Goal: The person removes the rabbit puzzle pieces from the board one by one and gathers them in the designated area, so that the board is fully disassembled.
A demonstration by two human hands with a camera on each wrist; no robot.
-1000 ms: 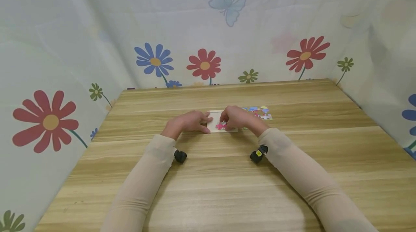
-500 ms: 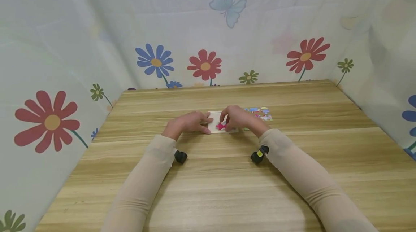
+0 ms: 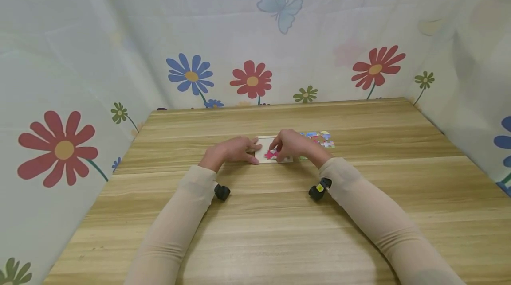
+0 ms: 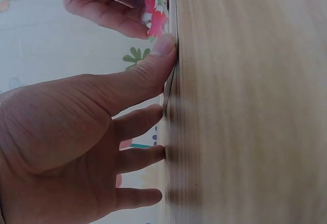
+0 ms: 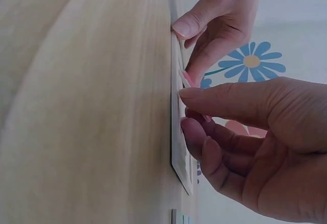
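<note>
In the head view a pale, shallow puzzle board (image 3: 262, 145) lies mid-table. My left hand (image 3: 236, 148) is at its left end, thumb against the near edge and fingers spread. In the left wrist view those fingers (image 4: 140, 155) look fairly straight, their tips touching down beside the board. My right hand (image 3: 293, 145) bends over the board's right half and pinches a pink jigsaw piece (image 4: 157, 17) between thumb and fingers. The piece stands tilted on the board; its far side is hidden by the fingers. Whether other pieces lie beneath that hand cannot be seen.
Several colourful jigsaw pieces (image 3: 321, 138) lie flat on the wooden table (image 3: 263, 223), just right of the board and partly behind the right wrist. A white flower-print cloth (image 3: 223, 19) hangs around the table's far edge and sides.
The pink piece turns and shifts slightly under the right fingers. Both hands otherwise stay in nearly the same place, and the board does not move.
</note>
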